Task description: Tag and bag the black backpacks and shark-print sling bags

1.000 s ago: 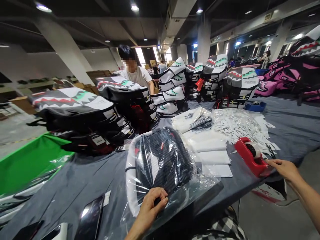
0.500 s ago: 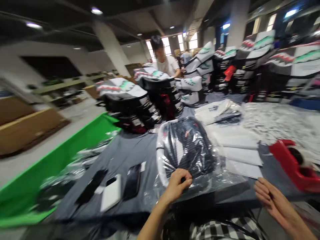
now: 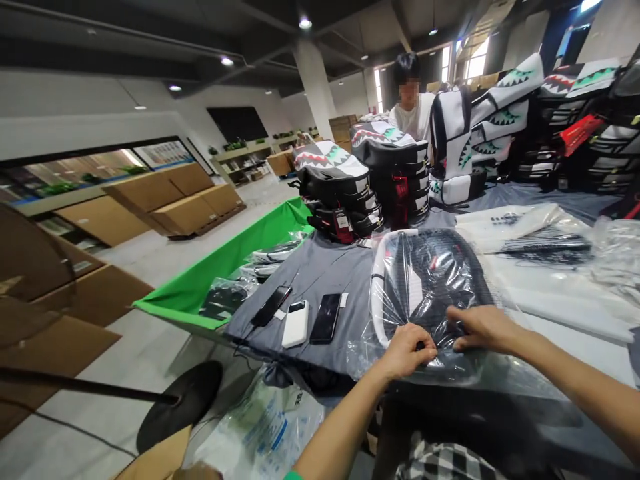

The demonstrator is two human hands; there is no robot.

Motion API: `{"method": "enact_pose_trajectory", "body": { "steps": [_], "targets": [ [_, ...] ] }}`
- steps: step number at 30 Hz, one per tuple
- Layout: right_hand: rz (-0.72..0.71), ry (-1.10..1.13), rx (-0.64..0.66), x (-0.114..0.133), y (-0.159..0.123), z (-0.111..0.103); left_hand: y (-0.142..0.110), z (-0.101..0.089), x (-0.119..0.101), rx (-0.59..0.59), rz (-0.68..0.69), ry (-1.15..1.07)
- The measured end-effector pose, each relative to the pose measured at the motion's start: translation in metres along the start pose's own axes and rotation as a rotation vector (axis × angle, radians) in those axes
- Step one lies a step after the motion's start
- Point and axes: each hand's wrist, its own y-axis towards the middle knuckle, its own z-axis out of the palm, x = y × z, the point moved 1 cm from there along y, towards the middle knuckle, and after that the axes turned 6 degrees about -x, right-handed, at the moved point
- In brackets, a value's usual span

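Observation:
A black and white backpack (image 3: 395,280) lies inside a clear plastic bag (image 3: 480,360) at the near edge of the table. My left hand (image 3: 411,347) is closed on a gathered part of the plastic near the backpack's lower left end. On the right side of the bag rests my right hand (image 3: 483,327), its thumb and fingers apart, touching the plastic. Left of the bag lie a black phone (image 3: 325,319), a white device (image 3: 296,323) and another dark phone (image 3: 271,305).
Stacked backpacks (image 3: 333,177) stand at the back of the grey-covered table (image 3: 310,270), where a person (image 3: 413,110) stands behind them. A green bin (image 3: 200,273) at the left holds bagged items. White plastic bags (image 3: 560,293) are spread on the right. Cardboard boxes (image 3: 187,203) sit beyond.
My right hand has moved left from beyond the bag's side onto the plastic. My left hand keeps its grip. The view has turned to the left. A backpack now stands upright before the person.

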Motion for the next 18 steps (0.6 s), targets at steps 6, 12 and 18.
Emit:
{"method": "enact_pose_trajectory", "body": {
  "steps": [6,12,18],
  "targets": [
    [-0.042,-0.011,-0.086,0.019,-0.029,0.012,0.003,0.003,0.001,0.023,-0.004,0.073],
    [0.025,-0.043,-0.017,0.032,-0.020,0.029,-0.031,-0.022,-0.005,-0.042,0.098,0.333],
    [-0.007,0.081,-0.178,0.017,-0.035,0.038,-0.067,-0.048,0.026,-0.238,-0.097,0.456]
  ]
}}
